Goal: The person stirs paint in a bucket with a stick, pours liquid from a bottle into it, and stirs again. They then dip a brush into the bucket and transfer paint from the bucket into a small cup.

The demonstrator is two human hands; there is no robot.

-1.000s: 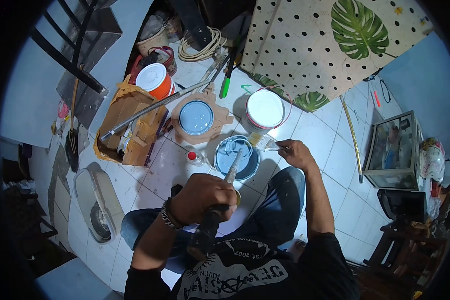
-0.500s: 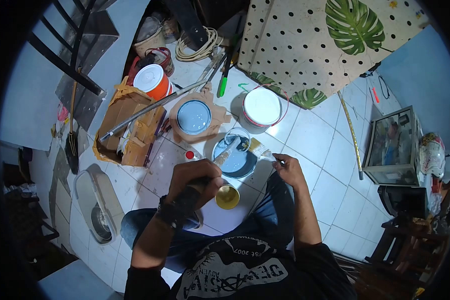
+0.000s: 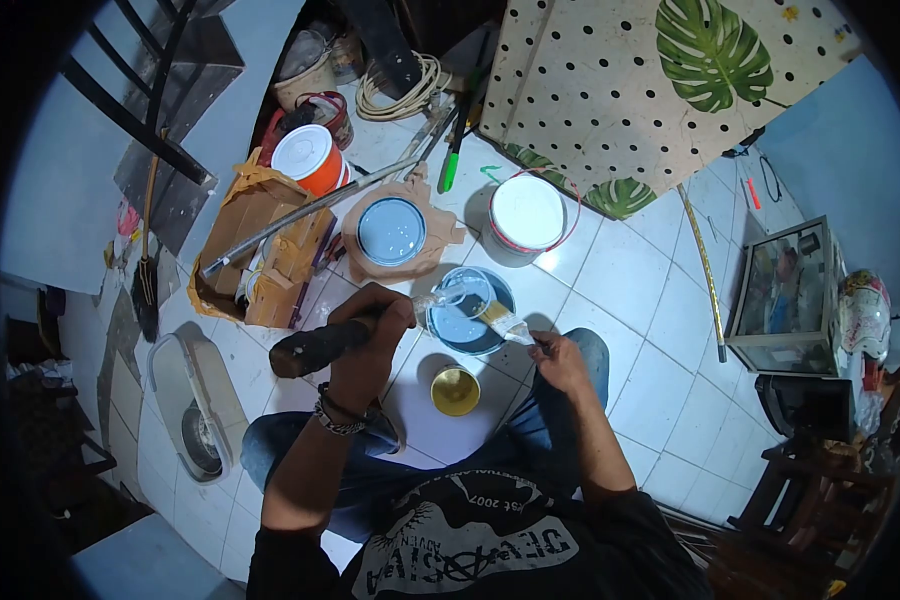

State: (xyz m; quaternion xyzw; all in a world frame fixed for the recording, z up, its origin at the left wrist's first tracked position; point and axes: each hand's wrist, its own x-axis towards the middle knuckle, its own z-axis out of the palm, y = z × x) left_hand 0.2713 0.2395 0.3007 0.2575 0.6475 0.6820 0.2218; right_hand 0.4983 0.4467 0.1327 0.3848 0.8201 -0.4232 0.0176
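Observation:
My left hand [image 3: 368,345] is closed around a scoop [image 3: 310,350] with a thick dark handle, a pale shaft and a clear round cup. The cup is over the open can of blue paint [image 3: 472,345]. Closed on its handle, my right hand [image 3: 562,362] holds a paintbrush [image 3: 508,324], its bristles right at the cup's edge above the can. Between my legs stands a small yellowish can [image 3: 455,390]. Beyond the paint, a round lid [image 3: 391,231] smeared with blue lies on torn cardboard [image 3: 437,240].
A white bucket [image 3: 527,212] with a red handle stands behind the paint can. To the left are a cardboard box [image 3: 225,240] with a metal pole [image 3: 300,215] across it, an orange-and-white bucket [image 3: 310,160] and a plastic tub [image 3: 200,405]. On the right sits a glass cabinet [image 3: 785,300].
My left hand has turned and shifted slightly up, bringing the scoop's dark handle out to the left and lower. My right hand and the paintbrush have moved slightly left and down.

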